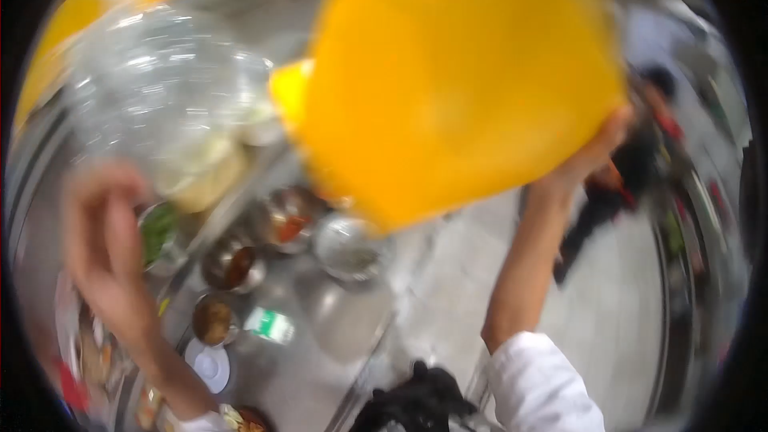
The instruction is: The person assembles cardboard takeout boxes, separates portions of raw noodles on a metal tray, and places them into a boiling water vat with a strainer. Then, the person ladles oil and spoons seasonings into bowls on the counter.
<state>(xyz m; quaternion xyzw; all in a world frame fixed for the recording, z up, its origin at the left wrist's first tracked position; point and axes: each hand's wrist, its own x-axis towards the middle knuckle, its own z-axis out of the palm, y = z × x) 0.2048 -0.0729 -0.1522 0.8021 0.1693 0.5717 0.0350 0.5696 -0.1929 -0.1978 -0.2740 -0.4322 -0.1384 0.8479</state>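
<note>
Yellow object (464,88), one, gripped by right fingers (616,126); left fingers (122,182) too blurred to tell.

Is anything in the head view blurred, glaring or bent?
Head view: blur smears the left hand, right hand and yellow item; head view: glare streaks the clear plastic; head view: lines curve near the picture's sides.
</note>
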